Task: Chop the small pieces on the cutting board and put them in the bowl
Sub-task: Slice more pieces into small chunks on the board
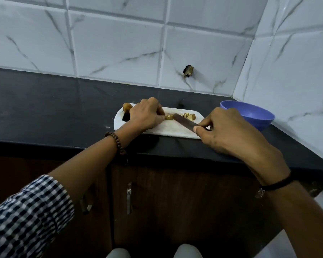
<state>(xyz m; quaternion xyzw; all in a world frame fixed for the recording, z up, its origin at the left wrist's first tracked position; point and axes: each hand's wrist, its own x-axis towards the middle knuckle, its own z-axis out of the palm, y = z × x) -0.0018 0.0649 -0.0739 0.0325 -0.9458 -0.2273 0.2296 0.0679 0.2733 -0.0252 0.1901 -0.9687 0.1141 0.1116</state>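
Observation:
A white cutting board (168,130) lies on the black counter. My left hand (146,114) pins a small tan piece (169,117) against the board with its fingertips. My right hand (226,131) grips a knife (185,121) whose blade points left, its tip resting by the held piece. Several cut tan chunks (189,116) lie just beyond the blade. A whole brown piece (127,107) sits at the board's far left corner. A blue bowl (257,116) stands to the right of the board; it looks empty.
The black counter (54,112) runs left, with tiled walls behind and to the right. The bowl sits in the corner close to the right wall. A dark hole with a stub (188,71) marks the back wall. Brown cabinet doors (157,202) are below.

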